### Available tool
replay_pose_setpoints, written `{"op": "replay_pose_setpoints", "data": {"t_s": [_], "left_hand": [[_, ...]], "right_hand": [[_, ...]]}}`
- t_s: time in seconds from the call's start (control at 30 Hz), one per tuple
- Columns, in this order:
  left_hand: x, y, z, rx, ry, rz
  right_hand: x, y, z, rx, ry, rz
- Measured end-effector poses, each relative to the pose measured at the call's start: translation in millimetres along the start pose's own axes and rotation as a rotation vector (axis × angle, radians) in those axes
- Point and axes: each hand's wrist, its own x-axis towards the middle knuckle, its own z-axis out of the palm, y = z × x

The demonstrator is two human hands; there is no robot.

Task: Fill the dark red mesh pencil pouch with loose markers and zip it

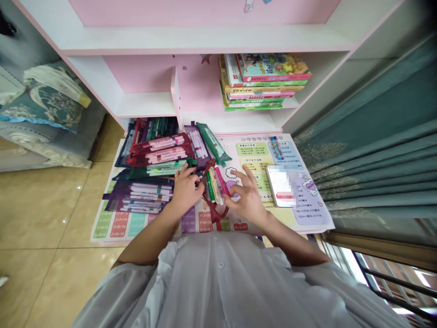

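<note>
In front of me lies a dark red mesh pencil pouch (215, 214) with several markers in green, yellow, white and pink on it or inside it; I cannot tell which. My left hand (187, 187) is at the pouch's left edge, thumb and forefinger closed on the mesh. On the other side, my right hand (248, 197) has its thumb and forefinger together at the lower end of a pink marker (221, 180), the other fingers raised. Left of my left hand are a purple pouch (141, 197) of markers and a green pouch (160, 168).
Red pouches (164, 149) are piled at the left, with more behind in a cubby. A green pouch (213, 143) and a purple one (198, 145) lie farther back. At the right are a phone (282, 187) and a small tube (276, 148). Books (266, 82) stand stacked on the shelf.
</note>
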Motion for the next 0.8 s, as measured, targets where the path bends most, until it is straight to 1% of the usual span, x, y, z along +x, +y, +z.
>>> {"op": "replay_pose_setpoints", "data": {"t_s": [0.1, 0.3, 0.53, 0.6, 0.67, 0.73, 0.8], "left_hand": [[0, 0, 0.1, 0.004, 0.005, 0.007], [0, -3, 2.1, 0.008, 0.009, 0.012], [0, -4, 1.7, 0.019, 0.0, 0.019], [1, -3, 0.9, 0.014, -0.002, 0.016], [1, -2, 0.4, 0.013, -0.004, 0.013], [1, -2, 0.4, 0.015, -0.004, 0.007], [1, -3, 0.8, 0.016, -0.007, 0.001]], "right_hand": [[-3, -10, 7, 0.03, -0.074, 0.006], [3, -17, 18, 0.009, -0.2, 0.021], [8, -23, 26, -0.073, -0.272, 0.028], [8, -24, 26, -0.084, -0.27, 0.015], [10, -21, 23, -0.07, -0.236, -0.005], [15, -13, 18, -0.058, -0.161, -0.02], [24, 4, 10, -0.071, -0.074, -0.011]]}}
